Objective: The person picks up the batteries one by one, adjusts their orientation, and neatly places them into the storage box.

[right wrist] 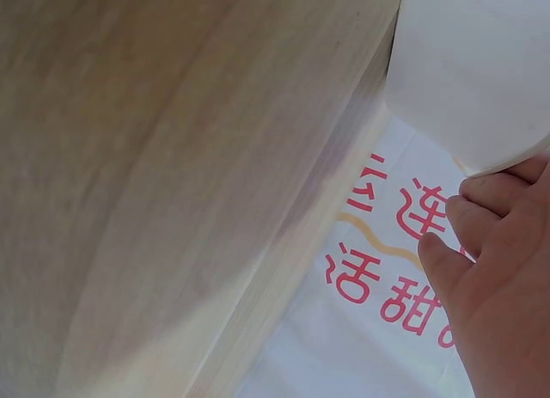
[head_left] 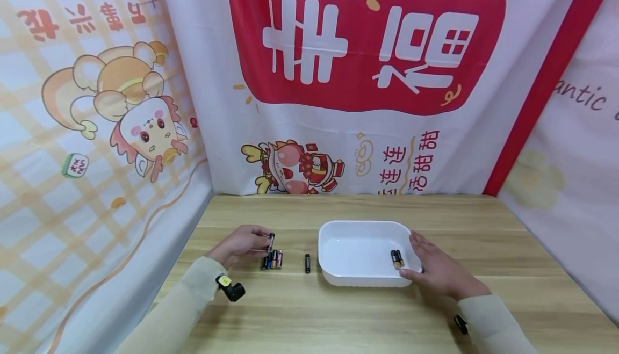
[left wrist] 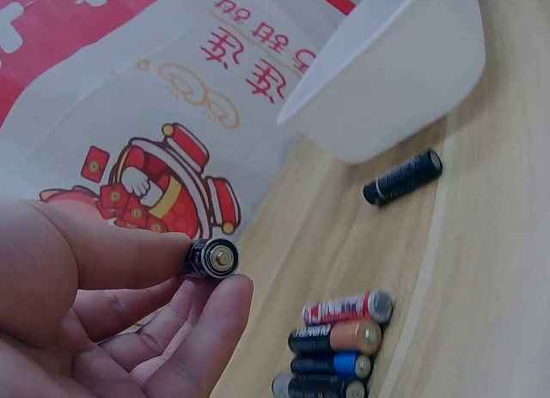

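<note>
My left hand (head_left: 245,244) pinches a dark battery (left wrist: 213,258) between thumb and fingers, its metal-tipped end facing the left wrist camera. Just below that hand, several batteries lie side by side in a row, among them a red-and-white battery (left wrist: 348,308), a black-and-copper battery (left wrist: 335,338) and a blue-and-black battery (left wrist: 331,364). One black battery (head_left: 307,264) lies alone between this row and a white plastic basin (head_left: 333,277). Inside the basin, at its right end, two black-and-gold batteries (head_left: 397,259) rest together. My right hand (head_left: 440,268) holds the basin's right end, thumb at the rim.
The wooden table (head_left: 367,316) meets a printed white cloth (head_left: 300,123) at its back edge. Another patterned cloth (head_left: 96,193) hangs along the left side, and a pale one (head_left: 570,182) along the right.
</note>
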Action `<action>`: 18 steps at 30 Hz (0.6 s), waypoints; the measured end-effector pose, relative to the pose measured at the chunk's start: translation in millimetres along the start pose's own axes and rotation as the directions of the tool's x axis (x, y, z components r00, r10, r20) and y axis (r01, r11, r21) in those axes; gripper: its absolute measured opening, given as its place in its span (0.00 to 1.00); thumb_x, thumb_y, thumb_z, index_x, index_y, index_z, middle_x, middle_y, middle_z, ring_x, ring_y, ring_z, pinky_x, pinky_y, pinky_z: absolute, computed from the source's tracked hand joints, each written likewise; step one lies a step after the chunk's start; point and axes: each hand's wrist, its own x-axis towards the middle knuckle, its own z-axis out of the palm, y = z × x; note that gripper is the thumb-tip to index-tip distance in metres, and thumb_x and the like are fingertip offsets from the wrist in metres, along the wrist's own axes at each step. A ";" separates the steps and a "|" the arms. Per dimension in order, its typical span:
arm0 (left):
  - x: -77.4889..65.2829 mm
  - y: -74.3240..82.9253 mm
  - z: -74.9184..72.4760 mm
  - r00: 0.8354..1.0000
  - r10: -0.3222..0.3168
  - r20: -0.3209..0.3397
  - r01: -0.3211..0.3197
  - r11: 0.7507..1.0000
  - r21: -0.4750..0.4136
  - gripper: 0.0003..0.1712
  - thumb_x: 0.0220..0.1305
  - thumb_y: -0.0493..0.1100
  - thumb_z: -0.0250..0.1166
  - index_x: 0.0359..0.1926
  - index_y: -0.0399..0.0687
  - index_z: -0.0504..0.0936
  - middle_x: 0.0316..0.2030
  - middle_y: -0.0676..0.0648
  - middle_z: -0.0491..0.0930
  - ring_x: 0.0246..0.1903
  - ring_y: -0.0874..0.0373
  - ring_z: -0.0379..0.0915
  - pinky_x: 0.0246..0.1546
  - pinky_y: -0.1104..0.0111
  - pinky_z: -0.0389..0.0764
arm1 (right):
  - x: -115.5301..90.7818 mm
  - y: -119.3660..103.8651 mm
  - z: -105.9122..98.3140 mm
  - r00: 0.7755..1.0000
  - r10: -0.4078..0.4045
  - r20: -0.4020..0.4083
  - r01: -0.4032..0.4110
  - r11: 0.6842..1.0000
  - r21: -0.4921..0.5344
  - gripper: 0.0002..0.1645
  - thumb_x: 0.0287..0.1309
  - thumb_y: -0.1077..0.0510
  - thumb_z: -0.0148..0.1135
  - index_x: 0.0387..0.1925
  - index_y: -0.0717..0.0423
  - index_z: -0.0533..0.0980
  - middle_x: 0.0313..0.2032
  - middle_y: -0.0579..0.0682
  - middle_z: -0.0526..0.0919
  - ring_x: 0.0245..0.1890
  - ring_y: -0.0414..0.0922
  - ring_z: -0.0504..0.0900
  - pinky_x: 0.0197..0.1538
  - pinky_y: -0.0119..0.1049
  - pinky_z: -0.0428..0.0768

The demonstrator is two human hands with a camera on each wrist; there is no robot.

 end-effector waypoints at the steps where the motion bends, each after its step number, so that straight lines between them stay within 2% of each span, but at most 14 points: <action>1: 0.2 1.3 1.5 1.000 0.004 0.016 -0.004 1.000 -0.014 0.21 0.67 0.31 0.60 0.59 0.29 0.72 0.49 0.33 0.75 0.43 0.44 0.78 0.47 0.57 0.83 | 0.2 0.0 1.2 1.000 -0.001 -0.003 0.001 1.000 0.002 0.62 0.57 0.23 0.50 0.73 0.66 0.49 0.75 0.60 0.47 0.72 0.60 0.49 0.70 0.57 0.56; 8: 2.3 15.8 18.2 0.995 0.005 0.103 0.003 0.997 -0.076 0.22 0.68 0.33 0.59 0.61 0.31 0.70 0.53 0.32 0.72 0.49 0.39 0.75 0.51 0.55 0.80 | 1.0 -0.7 4.5 1.000 -0.008 -0.013 0.008 1.000 0.007 0.62 0.57 0.23 0.51 0.73 0.66 0.50 0.74 0.60 0.48 0.72 0.60 0.50 0.69 0.57 0.57; 14: 4.3 29.5 37.7 0.989 0.022 0.150 -0.010 0.997 -0.081 0.21 0.67 0.33 0.60 0.60 0.32 0.72 0.51 0.33 0.73 0.43 0.45 0.78 0.50 0.56 0.81 | -0.4 -0.7 3.0 1.000 0.009 0.007 -0.009 1.000 0.008 0.63 0.57 0.23 0.51 0.73 0.66 0.49 0.75 0.60 0.46 0.72 0.60 0.49 0.70 0.57 0.57; 18: 5.9 34.9 47.4 0.986 0.029 0.161 -0.012 0.995 -0.104 0.21 0.66 0.33 0.61 0.59 0.32 0.72 0.50 0.34 0.74 0.44 0.46 0.78 0.49 0.57 0.82 | -0.4 -0.4 2.9 1.000 0.010 0.005 -0.010 1.000 0.009 0.62 0.57 0.24 0.51 0.74 0.66 0.48 0.75 0.59 0.45 0.72 0.60 0.48 0.70 0.57 0.56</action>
